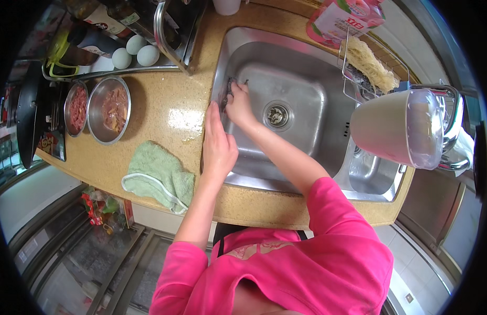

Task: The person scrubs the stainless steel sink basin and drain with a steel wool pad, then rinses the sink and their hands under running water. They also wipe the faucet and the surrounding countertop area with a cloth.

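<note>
My right hand (239, 103) reaches into the stainless steel sink (302, 84) and presses a dark, wiry scouring pad (230, 86) to the basin's left wall. Its fingers cover part of the pad. Flat along the sink's left rim lies my left hand (219, 147), fingers extended and pointing away from me, holding nothing. A metal drain strainer (277, 115) sits in the basin floor to the right of my right hand. On the counter left of my left forearm is a crumpled green towel (158, 175) with a white edge.
Two metal bowls of raw meat (127, 130) stand at the left, below a rack with bottles and several pale eggs (148, 55). At the right are a wire basket (345, 84) with a loofah (367, 63), a pink detergent container (330, 25), an upturned translucent container (385, 126) and a small side basin (371, 173).
</note>
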Tool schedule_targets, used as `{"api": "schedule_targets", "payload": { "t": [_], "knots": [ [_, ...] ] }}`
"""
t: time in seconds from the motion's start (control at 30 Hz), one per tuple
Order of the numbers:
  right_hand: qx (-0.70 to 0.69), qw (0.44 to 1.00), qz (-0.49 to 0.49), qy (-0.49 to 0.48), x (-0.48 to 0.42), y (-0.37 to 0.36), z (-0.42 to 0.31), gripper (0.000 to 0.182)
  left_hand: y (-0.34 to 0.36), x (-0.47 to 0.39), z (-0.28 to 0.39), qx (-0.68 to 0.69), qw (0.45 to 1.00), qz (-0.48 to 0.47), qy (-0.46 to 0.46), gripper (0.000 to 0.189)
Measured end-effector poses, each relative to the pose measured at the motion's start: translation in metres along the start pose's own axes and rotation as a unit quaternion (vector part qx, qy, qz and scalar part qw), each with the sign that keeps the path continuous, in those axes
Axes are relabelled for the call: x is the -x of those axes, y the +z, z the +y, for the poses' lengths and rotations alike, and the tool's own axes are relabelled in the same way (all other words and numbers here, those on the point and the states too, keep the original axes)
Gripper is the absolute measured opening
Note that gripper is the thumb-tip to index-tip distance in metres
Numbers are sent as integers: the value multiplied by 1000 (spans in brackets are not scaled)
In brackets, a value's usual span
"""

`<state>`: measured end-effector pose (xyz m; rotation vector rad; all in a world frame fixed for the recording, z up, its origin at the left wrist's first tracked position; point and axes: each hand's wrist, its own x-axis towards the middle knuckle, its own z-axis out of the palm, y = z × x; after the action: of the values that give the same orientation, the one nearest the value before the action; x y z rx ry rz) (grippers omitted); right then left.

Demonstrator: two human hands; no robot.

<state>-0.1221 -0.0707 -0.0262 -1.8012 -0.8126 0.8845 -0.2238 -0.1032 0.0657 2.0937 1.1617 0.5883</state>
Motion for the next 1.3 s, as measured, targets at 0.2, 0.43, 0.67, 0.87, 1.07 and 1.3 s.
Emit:
{"api": "schedule_targets", "payload": {
  "t": [0.2, 0.43, 0.67, 0.87, 1.07, 1.3],
  "knots": [
    [121, 990, 35, 61, -43, 24, 83, 53, 2, -6, 2, 0, 1000, -6, 5, 63],
    [34, 996, 75, -37, -33, -9, -10, 37, 6, -18, -1, 6, 1000, 19, 23, 61],
    [-84, 988, 127, -30, -49, -4, -12, 27, 7, -47, 1, 6, 1000, -5, 1, 60],
    [7, 989, 140, 50, -100, 16, 100, 32, 12, -66, 0, 17, 998, -29, 46, 61],
    [2, 987, 158, 28, -93, 4, 34, 30, 22, -80, -8, 26, 997, -21, 71, 62],
    [-44, 980, 192, -27, -72, -12, -29, 28, 21, -88, -19, 60, 993, -36, 91, 65]
  ]
}}
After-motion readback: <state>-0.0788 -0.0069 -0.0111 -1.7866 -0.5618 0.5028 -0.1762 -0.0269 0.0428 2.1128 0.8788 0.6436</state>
